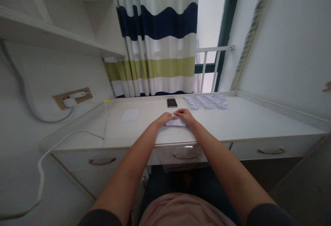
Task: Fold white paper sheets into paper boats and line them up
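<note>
Between the left hand [164, 118] and right hand [185, 116], white paper [176, 122] is lying over the desk [219, 124]; both are pinching its far part, apparently to keep it steady. Beyond the right hand, folded-looking paper pieces [206, 102] are sitting grouped, perhaps leaving working room.

Paper [176, 122] in grip: white. Phone [172, 103] just beyond grip: black. Desk [219, 126] beneath grip: white. Curtain [160, 46] farther beyond grip: banded white, navy, green.
</note>
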The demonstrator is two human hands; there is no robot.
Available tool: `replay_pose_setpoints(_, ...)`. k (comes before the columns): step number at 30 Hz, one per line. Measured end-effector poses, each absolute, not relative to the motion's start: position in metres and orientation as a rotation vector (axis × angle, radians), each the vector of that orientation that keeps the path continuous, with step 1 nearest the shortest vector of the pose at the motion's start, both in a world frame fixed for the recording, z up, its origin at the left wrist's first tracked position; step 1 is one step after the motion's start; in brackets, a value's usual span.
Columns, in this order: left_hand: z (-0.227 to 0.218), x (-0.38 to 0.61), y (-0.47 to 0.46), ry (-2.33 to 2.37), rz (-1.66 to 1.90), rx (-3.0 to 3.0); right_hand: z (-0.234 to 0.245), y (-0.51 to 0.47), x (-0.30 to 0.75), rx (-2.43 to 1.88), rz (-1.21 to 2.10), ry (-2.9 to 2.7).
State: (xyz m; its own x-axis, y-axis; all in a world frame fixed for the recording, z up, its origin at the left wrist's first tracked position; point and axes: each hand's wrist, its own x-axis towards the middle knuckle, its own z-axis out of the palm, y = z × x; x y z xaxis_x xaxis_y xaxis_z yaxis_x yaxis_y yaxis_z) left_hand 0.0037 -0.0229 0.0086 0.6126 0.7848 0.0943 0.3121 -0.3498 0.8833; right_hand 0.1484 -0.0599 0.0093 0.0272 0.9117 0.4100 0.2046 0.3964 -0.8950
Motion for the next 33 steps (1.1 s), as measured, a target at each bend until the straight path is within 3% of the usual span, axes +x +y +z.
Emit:
replay_pose_setpoints(11,0.0118,0.0048,-0.0302,0.799,0.594,1.802,0.0083,-0.0648,0.1470,-1.069,0.851,-1.432)
replay_pose_setpoints(33,0.0141,0.0037,-0.0296,0.676,0.668,1.477,0.0113,-0.0615,0.1527,-1.124,0.653,-1.334)
